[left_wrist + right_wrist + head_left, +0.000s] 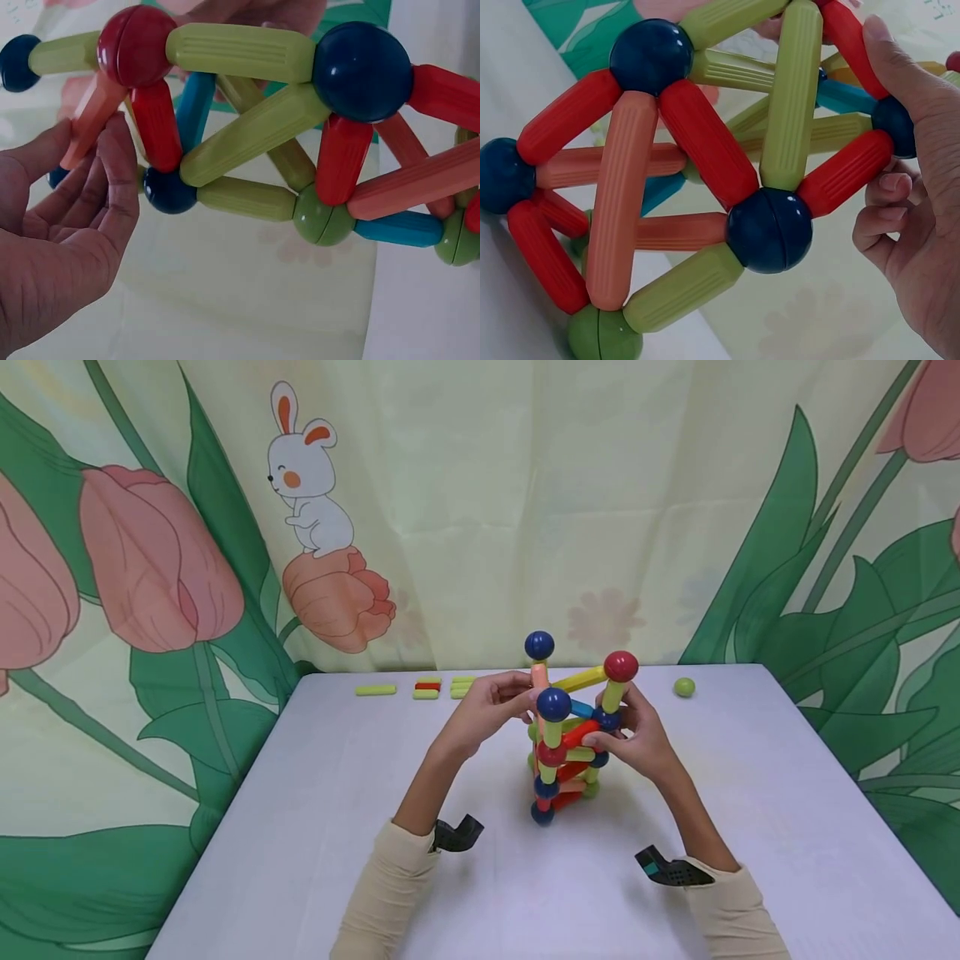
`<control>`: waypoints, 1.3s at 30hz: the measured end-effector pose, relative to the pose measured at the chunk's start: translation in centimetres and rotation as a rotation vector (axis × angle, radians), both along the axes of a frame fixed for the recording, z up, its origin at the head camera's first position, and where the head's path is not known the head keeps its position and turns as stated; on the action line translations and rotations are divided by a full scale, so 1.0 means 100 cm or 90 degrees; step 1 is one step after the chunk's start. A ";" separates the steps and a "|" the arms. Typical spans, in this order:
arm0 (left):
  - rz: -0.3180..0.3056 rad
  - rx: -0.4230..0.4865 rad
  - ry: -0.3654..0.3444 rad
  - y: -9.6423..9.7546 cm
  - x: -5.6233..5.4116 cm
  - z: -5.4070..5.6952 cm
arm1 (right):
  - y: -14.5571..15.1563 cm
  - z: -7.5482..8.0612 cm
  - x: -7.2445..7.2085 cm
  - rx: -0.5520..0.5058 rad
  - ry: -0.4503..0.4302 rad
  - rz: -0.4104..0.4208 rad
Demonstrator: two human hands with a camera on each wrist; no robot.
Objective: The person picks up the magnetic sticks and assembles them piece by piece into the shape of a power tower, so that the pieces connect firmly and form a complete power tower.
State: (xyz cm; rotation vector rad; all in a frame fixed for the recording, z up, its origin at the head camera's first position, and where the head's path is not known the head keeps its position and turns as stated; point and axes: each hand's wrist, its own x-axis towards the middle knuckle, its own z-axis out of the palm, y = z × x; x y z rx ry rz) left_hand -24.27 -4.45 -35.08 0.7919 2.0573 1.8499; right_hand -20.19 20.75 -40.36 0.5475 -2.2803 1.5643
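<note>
A tall tower of magnetic rods and balls (551, 753) stands on the white table in front of me. From its left side, my left hand (491, 706) pinches a salmon rod (93, 127) between thumb and fingers; one end of that rod meets a red ball (136, 46). On the other side my right hand (637, 732) holds the upper part of the tower around a blue ball (895, 126), thumb lying by a red rod (853, 46). Another red ball (621, 666) tops the right side, joined to a yellow rod (583, 678). A blue ball (539, 646) caps the back left.
Along the table's back edge lie a single yellow-green rod (375, 690), a small group with a red rod (427, 686), and more yellow-green rods (462, 686) partly behind my left hand. A loose green ball (684, 687) sits at the back right. A printed curtain (465, 527) hangs behind.
</note>
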 end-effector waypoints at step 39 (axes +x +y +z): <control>0.196 -0.086 0.155 -0.035 -0.042 -0.026 | 0.004 0.001 0.003 0.039 0.008 -0.009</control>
